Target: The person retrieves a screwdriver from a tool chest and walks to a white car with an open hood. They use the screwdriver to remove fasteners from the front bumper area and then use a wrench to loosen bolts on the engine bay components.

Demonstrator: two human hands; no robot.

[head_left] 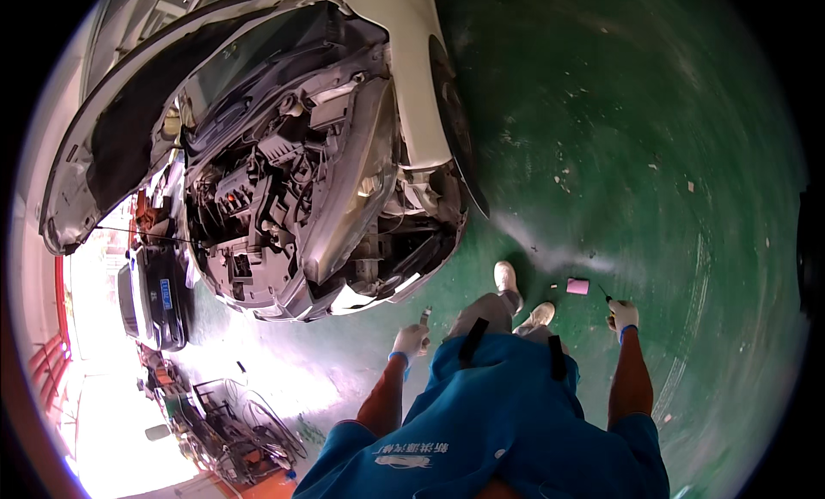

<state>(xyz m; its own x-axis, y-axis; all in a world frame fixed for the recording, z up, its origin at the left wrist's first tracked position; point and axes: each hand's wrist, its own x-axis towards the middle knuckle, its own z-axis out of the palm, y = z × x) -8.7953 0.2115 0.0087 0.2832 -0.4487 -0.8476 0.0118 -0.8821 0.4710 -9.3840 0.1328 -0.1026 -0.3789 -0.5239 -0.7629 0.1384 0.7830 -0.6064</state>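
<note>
While the raised hood (120,138) hangs at ten o'clock of our view, apparently propped by a thin rod (146,232), the engine (232,194) beside it lies uncovered. At six o'clock our gloved left hand (412,339) is curled around a small tool (426,313), its end left poking out, perhaps for ready use; we cannot tell its kind. Between three and four, a pink block (577,286) rests on the green floor (601,155). At four, our gloved right hand (625,315) grasps a slim tool (606,293), pointing toward eleven, probably to keep its tip free.
</note>
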